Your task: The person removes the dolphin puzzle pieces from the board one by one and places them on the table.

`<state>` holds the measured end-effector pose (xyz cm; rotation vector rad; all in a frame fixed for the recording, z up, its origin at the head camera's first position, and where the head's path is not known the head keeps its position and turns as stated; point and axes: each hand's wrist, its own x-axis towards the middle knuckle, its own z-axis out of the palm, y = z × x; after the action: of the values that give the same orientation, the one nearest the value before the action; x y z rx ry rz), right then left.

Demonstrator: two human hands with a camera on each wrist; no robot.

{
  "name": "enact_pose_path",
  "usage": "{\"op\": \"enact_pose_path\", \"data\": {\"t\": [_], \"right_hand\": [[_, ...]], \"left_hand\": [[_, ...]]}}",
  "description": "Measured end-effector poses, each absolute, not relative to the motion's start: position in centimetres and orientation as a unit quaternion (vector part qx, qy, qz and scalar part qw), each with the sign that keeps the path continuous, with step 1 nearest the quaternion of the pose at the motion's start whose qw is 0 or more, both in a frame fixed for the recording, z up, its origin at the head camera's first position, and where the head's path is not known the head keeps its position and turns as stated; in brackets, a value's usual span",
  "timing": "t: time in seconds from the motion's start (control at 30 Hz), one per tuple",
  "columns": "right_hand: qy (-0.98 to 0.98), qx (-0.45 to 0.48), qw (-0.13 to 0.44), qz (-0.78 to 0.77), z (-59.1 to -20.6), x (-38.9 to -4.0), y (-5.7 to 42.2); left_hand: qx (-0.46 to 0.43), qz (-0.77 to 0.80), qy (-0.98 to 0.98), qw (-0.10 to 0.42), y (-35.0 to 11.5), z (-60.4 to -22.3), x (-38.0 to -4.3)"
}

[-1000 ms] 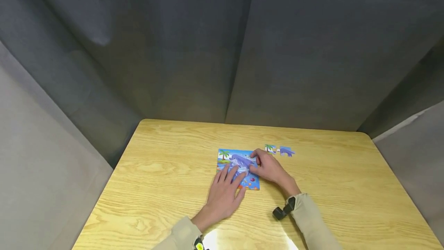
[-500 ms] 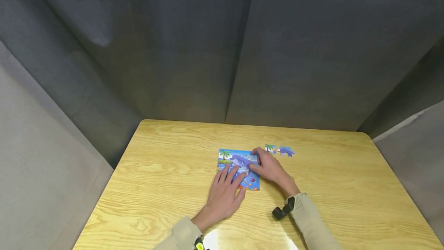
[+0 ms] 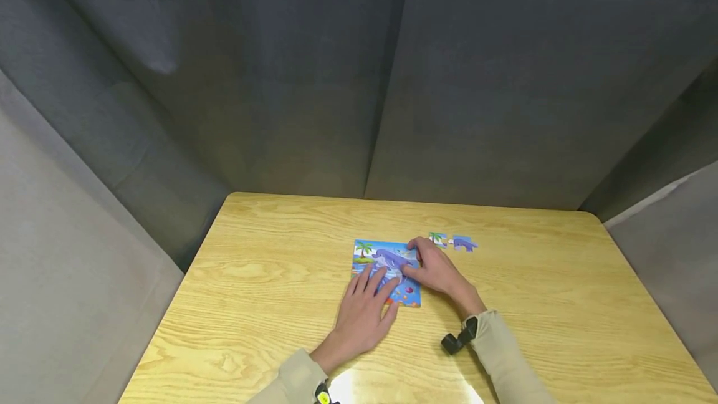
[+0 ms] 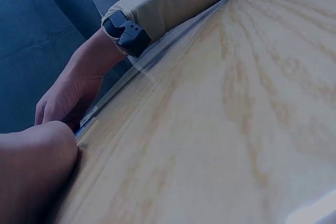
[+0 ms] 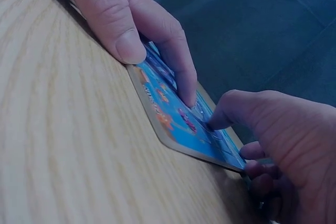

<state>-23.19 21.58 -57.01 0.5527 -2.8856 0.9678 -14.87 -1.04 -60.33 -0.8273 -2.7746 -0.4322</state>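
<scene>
A square jigsaw puzzle (image 3: 412, 298) with a dolphin and palm tree picture lies flat on the wooden table. My left hand (image 3: 361, 320) rests on its lower left part, fingers spread and pressing the surface; in the right wrist view, the left thumb (image 5: 130, 48) lies at the puzzle's near edge. At the upper right, my right hand (image 3: 440, 270) grips the puzzle's side, its bent thumb (image 5: 236, 106) on the picture and its other fingers curled at the edge. The part under the right hand is hidden. In the left wrist view, the puzzle is almost wholly covered.
Just beyond the right hand lie two loose puzzle pieces, one with a palm tree (image 3: 436, 239) and one with a purple dolphin (image 3: 463, 243). The wooden table (image 3: 258, 273) reaches back to a dark grey curtain (image 3: 291, 111).
The right index finger has shifted slightly away and to the right along the puzzle's upper right corner. The left hand stays in place, and the loose pieces have not moved.
</scene>
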Motion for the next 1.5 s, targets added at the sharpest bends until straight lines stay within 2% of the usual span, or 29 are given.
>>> {"op": "enact_pose_path", "data": {"t": [0.17,0.5,1.0,1.5], "right_hand": [[-0.935,0.174,0.024,0.309,-57.20,-23.15,21.37],[-0.944,0.155,0.014,0.291,-57.19,-23.17,21.31],[-0.944,0.147,0.004,0.297,-56.80,-22.87,21.18],[-0.934,0.160,0.014,0.318,-57.02,-23.00,21.50]], "left_hand": [[-0.279,-0.143,-0.944,0.100,-1.14,-60.32,-14.72],[-0.284,-0.139,-0.940,0.130,-1.04,-60.30,-14.84],[-0.280,-0.133,-0.944,0.108,-1.03,-60.76,-15.13],[-0.287,-0.139,-0.940,0.121,-1.02,-60.48,-14.94]]}}
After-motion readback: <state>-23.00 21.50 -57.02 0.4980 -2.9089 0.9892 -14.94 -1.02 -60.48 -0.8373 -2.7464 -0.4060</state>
